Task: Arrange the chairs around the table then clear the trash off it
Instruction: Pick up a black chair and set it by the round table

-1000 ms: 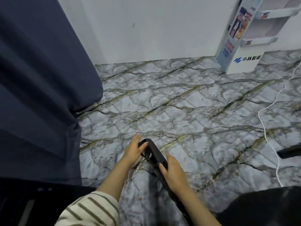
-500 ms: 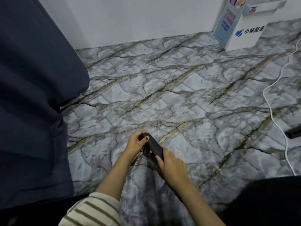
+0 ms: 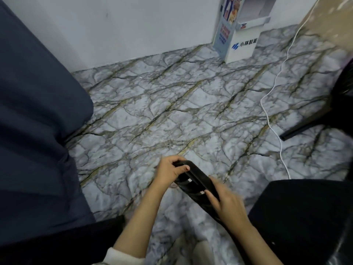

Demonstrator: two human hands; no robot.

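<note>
Both my hands hold the top rail of a black chair's backrest, low in the middle of the view. My left hand grips the rail's far end, thumb across its top. My right hand is closed on the rail lower down, slightly blurred. The chair's black seat fills the lower right corner. A second black chair shows at the right edge, one leg angled down onto the floor. The table and any trash are out of view.
A dark blue sofa takes up the left side. The grey marble-patterned floor runs to a white wall. A white cardboard display stand stands at the back right. A white cable snakes across the floor beside the second chair.
The view has swung to the right, bringing the second chair and the held chair's seat into view. My left hand has closed more firmly on the rail's end; my right hand has slid along it.
</note>
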